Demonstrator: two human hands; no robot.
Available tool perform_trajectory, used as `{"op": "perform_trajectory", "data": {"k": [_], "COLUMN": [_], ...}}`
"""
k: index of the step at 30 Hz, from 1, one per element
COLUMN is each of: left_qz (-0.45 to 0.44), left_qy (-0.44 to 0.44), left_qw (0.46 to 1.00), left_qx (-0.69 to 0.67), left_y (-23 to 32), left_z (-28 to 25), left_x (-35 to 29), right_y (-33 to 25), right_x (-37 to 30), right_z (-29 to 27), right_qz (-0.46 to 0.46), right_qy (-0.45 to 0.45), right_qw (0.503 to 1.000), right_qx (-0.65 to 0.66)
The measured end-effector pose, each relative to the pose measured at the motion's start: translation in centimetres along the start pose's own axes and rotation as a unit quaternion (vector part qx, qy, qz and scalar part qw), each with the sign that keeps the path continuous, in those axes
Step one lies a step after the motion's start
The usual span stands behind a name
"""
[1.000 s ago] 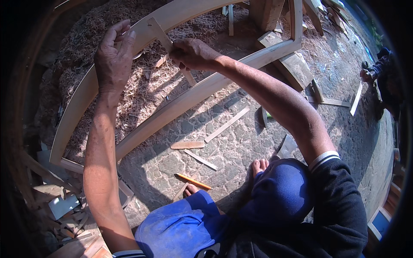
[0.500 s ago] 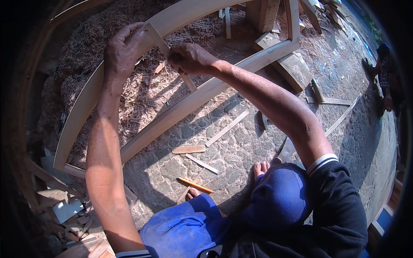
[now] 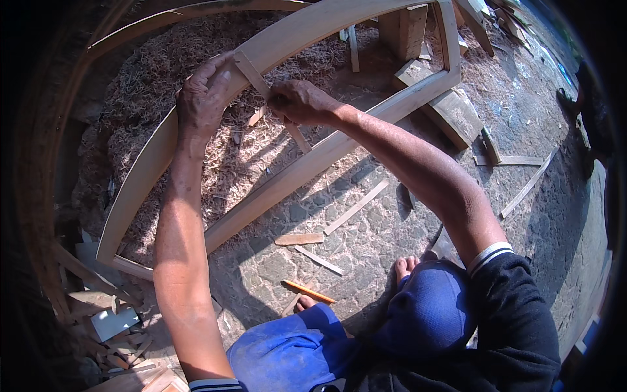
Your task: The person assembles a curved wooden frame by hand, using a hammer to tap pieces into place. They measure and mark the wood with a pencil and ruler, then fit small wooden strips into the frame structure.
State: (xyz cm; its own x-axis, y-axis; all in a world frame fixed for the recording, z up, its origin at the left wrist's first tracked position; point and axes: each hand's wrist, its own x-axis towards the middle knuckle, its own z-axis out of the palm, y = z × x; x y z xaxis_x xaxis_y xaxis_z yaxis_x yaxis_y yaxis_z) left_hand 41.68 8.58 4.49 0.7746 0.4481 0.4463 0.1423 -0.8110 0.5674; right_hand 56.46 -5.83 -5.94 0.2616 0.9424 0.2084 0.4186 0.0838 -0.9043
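A pale wooden frame (image 3: 261,191) with a curved outer rail and a straight inner rail lies at an angle in front of me. My left hand (image 3: 204,101) is closed over the curved rail, its fingertips beside the upper end of a thin wooden strip (image 3: 252,75). This strip crosses the gap between the two rails, its lower end close to the straight one. Partway along it, my right hand (image 3: 304,102) is closed round the strip, knuckles up. That fist hides the strip's middle and whatever else its fingers may hold.
Wood shavings (image 3: 163,72) heap under the frame. A wooden block (image 3: 450,114) supports its right end. Nearer me lie offcuts (image 3: 299,239) and an orange pencil (image 3: 308,292) by my foot. Scrap wood (image 3: 124,349) piles at lower left. Another person (image 3: 591,111) is at far right.
The whole view has shifted, so the frame and both hands appear slightly lower and further right. Both hands keep their places on the frame and strip.
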Motion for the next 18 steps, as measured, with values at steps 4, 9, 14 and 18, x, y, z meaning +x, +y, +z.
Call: {"op": "perform_trajectory", "data": {"k": [4,9,14,18], "left_qz": [-0.009,-0.021,0.013,-0.016], "left_qy": [0.025,0.069,0.128,0.123], "left_qw": [0.999,0.985,0.988,0.989], "left_qx": [0.038,0.159,0.09,0.077], "left_y": [0.7,1.1,0.5,0.5], "left_z": [0.5,1.6,2.0,1.9], "left_x": [-0.3,-0.1,0.2,0.1], "right_y": [1.1,2.8,2.7,1.6], "right_x": [-0.4,-1.5,-1.5,-2.2], "right_z": [0.1,1.1,1.9,0.7], "right_qz": [-0.016,-0.035,-0.072,0.057], "right_qy": [-0.024,-0.008,0.017,-0.071], "right_qw": [0.999,0.997,0.989,0.995], "right_qx": [-0.031,-0.071,-0.131,0.033]}}
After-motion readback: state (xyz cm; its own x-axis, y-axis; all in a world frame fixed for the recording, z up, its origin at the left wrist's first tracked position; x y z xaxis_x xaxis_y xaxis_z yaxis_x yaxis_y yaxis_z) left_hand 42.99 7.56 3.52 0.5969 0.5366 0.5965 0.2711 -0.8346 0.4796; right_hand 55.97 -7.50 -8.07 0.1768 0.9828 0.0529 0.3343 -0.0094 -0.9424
